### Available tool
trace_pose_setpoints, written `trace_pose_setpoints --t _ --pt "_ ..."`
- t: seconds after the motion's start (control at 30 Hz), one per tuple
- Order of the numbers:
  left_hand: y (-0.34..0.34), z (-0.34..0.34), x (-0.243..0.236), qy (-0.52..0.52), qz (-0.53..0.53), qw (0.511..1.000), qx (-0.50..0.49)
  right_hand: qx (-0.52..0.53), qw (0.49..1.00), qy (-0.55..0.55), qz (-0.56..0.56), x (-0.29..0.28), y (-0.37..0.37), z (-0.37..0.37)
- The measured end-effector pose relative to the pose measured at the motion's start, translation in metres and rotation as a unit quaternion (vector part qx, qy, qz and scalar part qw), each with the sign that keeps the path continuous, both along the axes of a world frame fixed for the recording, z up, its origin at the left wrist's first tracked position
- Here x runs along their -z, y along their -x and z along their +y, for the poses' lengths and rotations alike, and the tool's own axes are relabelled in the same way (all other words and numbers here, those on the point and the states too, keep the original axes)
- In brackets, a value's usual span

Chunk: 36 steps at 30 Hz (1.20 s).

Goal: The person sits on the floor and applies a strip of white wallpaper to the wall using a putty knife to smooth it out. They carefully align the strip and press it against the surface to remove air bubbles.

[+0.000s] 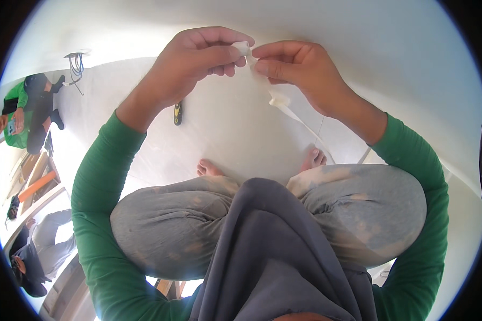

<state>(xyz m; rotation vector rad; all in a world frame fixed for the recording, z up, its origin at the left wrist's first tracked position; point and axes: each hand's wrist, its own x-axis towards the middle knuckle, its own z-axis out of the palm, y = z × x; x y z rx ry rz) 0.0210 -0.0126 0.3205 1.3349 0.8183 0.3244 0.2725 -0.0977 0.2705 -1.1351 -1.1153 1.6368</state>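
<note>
Both arms reach out ahead of me in green sleeves. Between thumb and fingers, my left hand grips a small white piece with a rounded, tube-like shape; its kind is unclear. Close beside it, my right hand is closed in a pinch on a thin whitish strip that meets the white piece. Below the hands, a pale strip with a cream-coloured lump runs down toward the floor near my right foot. Whether the two strips are one is hard to tell.
A black-and-yellow tool lies on the pale floor. Grey cables stick out from the white wall at left. One person holds a phone; another person sits lower left, near wooden pieces.
</note>
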Motion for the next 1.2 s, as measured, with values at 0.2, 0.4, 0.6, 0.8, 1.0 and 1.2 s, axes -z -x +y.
trace_pose_setpoints --t 0.2,0.4,0.6,0.8,1.0,1.2 --pt "-0.005 -0.008 -0.003 -0.131 0.085 0.987 -0.02 0.014 0.997 0.005 -0.07 0.006 0.003 0.0" --pt "-0.011 -0.025 0.001 -0.298 0.16 0.94 -0.045 0.054 0.997 -0.013 -0.061 -0.002 0.016 -0.001" --pt "-0.012 -0.03 0.004 -0.368 0.158 0.916 -0.027 0.067 0.998 -0.001 -0.008 0.004 0.018 -0.003" --pt "-0.011 -0.022 0.007 -0.226 0.082 0.97 -0.018 0.063 0.998 -0.01 -0.008 0.003 0.01 -0.006" --pt "-0.017 -0.025 0.008 -0.239 0.096 0.965 -0.048 0.062 0.997 -0.037 -0.024 -0.001 0.01 -0.011" --pt "-0.022 -0.03 0.011 -0.365 0.127 0.921 -0.049 0.074 0.995 0.022 0.068 -0.01 0.01 -0.01"
